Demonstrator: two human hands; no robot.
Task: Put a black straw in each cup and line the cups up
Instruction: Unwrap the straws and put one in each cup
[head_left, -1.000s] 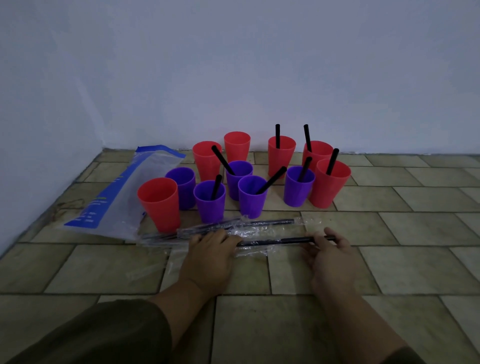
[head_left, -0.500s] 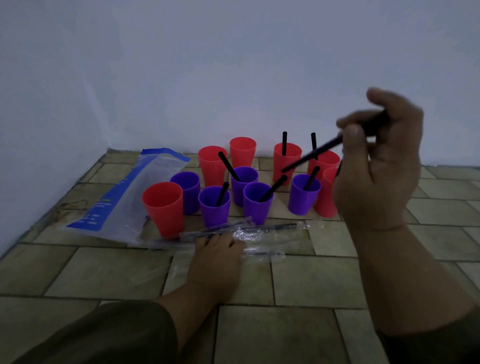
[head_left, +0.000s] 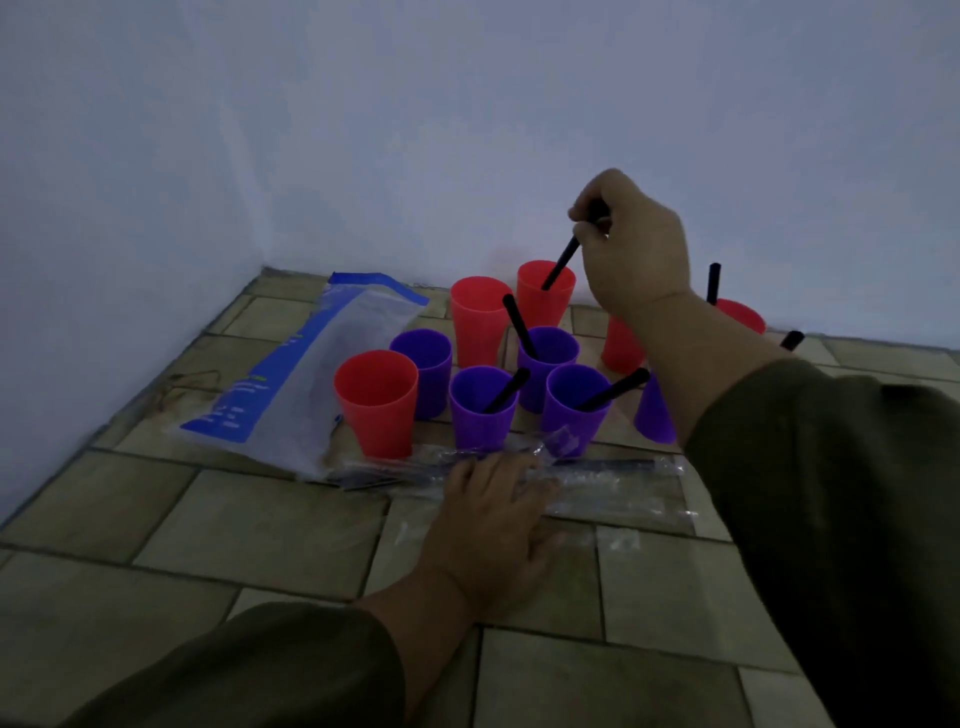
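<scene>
Straw (head_left: 560, 265), black, is pinched at its top end in my right hand (head_left: 636, 249), fingers closed round it; lower end dips into the back red cup (head_left: 545, 293), slanting down-left. That cup is my landmark.

Just left of it: another red cup (head_left: 479, 319), no straw. In front of it: purple cup (head_left: 546, 364) w/ a straw leaning back-left. Nearer me from there, two more purple cups (head_left: 483, 408) (head_left: 574, 408), each w/ a slanted straw. Left of those: an empty purple cup (head_left: 423, 376) and, nearest & furthest left, an empty red cup (head_left: 378, 402). Right of the landmark, my forearm hides most of a red cup (head_left: 621, 345) and a purple one (head_left: 653, 415); beyond the arm another red cup (head_left: 740, 314) w/ an upright straw, plus one more straw tip (head_left: 792, 340), its cup hidden.

In front of the cluster, clear straw wrapper (head_left: 613, 480) lies on the tiled floor (head_left: 260, 525), dark straws inside. My left hand (head_left: 493, 525) rests flat on it, fingers spread, palm down, gripping nothing. Blue-and-clear plastic bag (head_left: 311, 374) lies left of the cups, near the wall (head_left: 363, 130).
</scene>
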